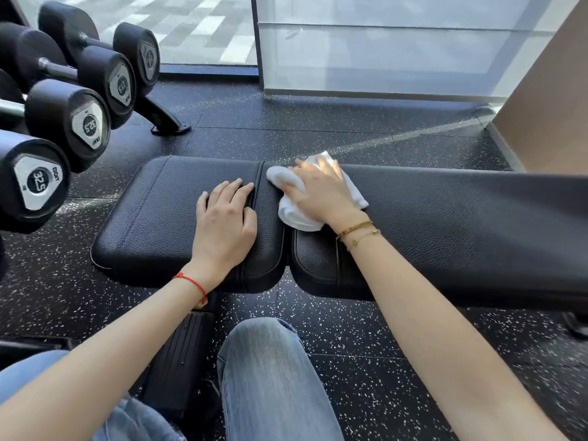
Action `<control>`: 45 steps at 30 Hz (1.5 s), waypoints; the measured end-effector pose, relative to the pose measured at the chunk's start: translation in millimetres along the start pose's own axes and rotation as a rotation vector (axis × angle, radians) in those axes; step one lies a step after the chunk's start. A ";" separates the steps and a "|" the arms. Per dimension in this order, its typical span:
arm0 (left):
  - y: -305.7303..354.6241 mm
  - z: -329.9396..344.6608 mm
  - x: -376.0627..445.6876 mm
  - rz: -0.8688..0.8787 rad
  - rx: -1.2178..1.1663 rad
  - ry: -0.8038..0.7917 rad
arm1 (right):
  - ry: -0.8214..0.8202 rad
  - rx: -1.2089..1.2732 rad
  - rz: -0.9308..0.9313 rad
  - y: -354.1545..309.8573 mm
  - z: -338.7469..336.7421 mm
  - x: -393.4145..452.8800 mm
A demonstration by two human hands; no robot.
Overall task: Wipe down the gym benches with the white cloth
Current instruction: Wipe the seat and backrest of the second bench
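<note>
Fig: R hand point(321, 192) fingers flat, pressing white cloth point(294, 214) on bench point(445, 211) | L hand point(226, 218) fingers spread, bracing | cloth soft, light; prob. bunches, so hold under palm.

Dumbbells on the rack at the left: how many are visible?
4, in a row at the left: the nearest dumbbell, the second dumbbell, the third dumbbell, the farthest dumbbell. Others may be hidden beyond the frame's edge.
</note>
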State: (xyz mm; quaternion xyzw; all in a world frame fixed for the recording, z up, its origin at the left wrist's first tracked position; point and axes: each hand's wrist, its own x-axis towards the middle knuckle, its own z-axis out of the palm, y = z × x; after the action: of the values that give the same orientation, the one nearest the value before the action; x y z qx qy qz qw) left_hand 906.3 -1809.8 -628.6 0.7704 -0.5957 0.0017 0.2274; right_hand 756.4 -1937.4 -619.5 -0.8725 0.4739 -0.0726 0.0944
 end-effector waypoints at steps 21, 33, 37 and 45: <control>20.3 3.4 -0.8 0.042 -0.034 -0.007 | 0.104 0.160 0.002 23.9 -10.6 -96.0; 53.2 26.2 -3.5 0.150 -0.008 -0.076 | 0.219 0.080 0.213 115.2 -22.1 -119.5; 55.7 26.7 -4.5 0.153 0.002 -0.076 | 0.155 0.063 0.292 127.3 -26.4 -60.6; 54.4 16.0 -7.6 0.091 -0.099 0.007 | 0.186 0.291 -0.050 43.7 -20.8 -65.6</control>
State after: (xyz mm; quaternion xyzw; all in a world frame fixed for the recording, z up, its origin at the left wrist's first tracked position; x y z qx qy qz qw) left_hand 849.8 -1818.7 -626.1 0.7304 -0.6285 -0.0149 0.2670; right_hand 681.0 -1907.5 -611.9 -0.8507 0.4431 -0.2231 0.1734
